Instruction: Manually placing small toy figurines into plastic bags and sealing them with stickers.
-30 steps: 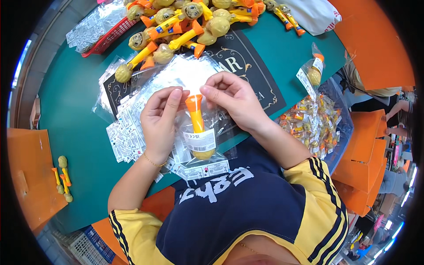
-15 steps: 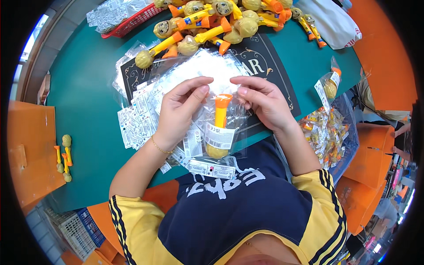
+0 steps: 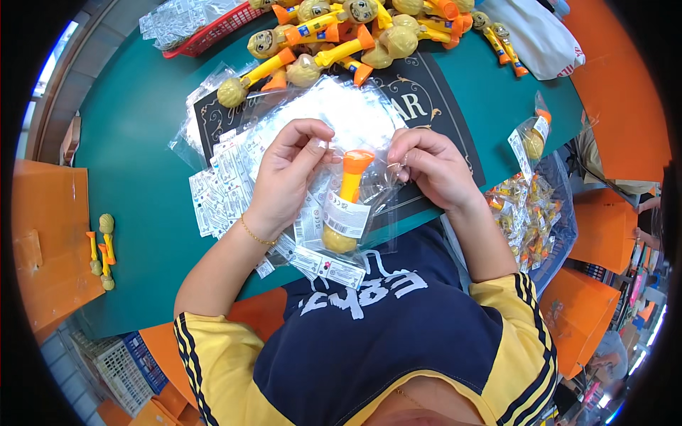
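In the head view, your left hand [image 3: 285,177] and right hand [image 3: 439,174] pinch the clear bag [image 3: 376,202], fingers clamped on its film, seemingly to hold the top taut; the yellow-orange toy [image 3: 351,186] lies inside, over the worktop [image 3: 145,170]'s near edge.

A white label [image 3: 346,216] hides the bagged toy [image 3: 350,186] — partly.

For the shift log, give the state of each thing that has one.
Clear bag: occupied, sealing unclear
Left hand: pinching clear bag
Right hand: pinching clear bag
Bagged toy: orange end between the hands
Toy heap: loose, unbagged
Red basket: filled with flat packets
Blue bin: filled with wrapped toys
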Motion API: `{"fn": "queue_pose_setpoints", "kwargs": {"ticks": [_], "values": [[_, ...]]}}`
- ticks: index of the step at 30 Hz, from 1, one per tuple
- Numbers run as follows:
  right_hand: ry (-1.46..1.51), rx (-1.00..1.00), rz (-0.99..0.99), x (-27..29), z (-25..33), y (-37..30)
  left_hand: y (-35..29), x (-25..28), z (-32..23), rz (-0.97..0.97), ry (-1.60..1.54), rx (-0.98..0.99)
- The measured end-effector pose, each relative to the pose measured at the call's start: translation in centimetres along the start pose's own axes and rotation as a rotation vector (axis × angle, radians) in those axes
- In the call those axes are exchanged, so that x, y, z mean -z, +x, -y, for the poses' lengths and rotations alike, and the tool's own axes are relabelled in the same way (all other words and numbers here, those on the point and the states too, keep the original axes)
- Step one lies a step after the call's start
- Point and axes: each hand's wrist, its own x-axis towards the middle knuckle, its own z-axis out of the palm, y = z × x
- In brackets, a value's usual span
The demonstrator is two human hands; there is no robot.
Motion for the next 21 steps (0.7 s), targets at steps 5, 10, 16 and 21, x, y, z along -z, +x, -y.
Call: {"fn": "queue_pose_setpoints", "kwargs": {"ticks": [5,10,16,21], "values": [[-0.07,0.023,0.064,0.2,0.5,-0.1,0.0,0.4,0.3,0.06,-0.055,0.0],[-0.28,0.048,0.141,-0.1,1.0,-0.1,0.0,0.2,0.0,0.037,-0.099,0.043],[-0.407,0.108,0.173,-0.4,1.5,-0.2,0.0,0.1,-0.4,-0.015,-0.119,0.114],[-0.491,0.12,0.19,-0.4,1.9,-0.2,0.0,-0.7,-1.0,-0.018,-0.264,0.125]]}}
